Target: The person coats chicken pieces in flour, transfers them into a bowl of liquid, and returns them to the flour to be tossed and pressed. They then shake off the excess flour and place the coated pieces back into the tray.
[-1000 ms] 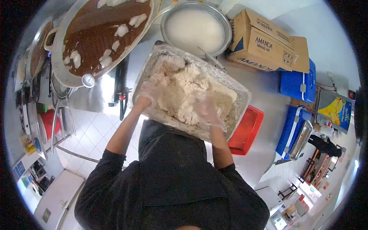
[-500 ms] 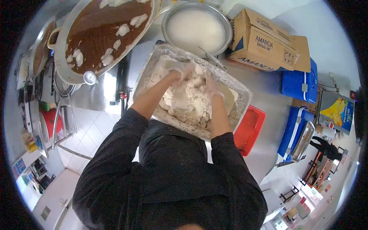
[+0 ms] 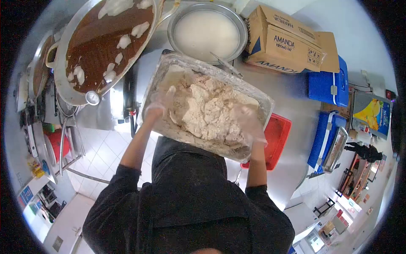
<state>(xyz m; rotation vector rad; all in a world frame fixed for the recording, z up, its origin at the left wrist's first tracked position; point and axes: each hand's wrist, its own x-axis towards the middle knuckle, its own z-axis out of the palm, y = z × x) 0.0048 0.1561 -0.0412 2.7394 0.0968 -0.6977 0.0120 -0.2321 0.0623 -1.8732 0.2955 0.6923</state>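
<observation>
A floury rectangular tub (image 3: 264, 101) stands before me, holding pieces thickly coated in flour (image 3: 207, 108). At the tub's left side is my left hand (image 3: 160, 103), in a clear plastic glove, its fingers apart beside the coated pieces. My right hand (image 3: 250, 122), gloved the same way, is over the right part of the tub, with fingers stretched out and blurred. Neither hand visibly holds a piece. What the coated pieces are is hidden by the flour.
At upper left, a large pan (image 3: 63, 51) holds brown oil with pale floating lumps and a dial thermometer (image 3: 92, 98). Behind the tub sits a metal bowl (image 3: 243, 38) of whitish liquid. Rightward are a cardboard box (image 3: 292, 44), a red tray (image 3: 279, 139) and blue coolers (image 3: 327, 86).
My hands have moved apart, from close together over the middle of the tub to its left and right sides. The coated pieces now show more fully between them.
</observation>
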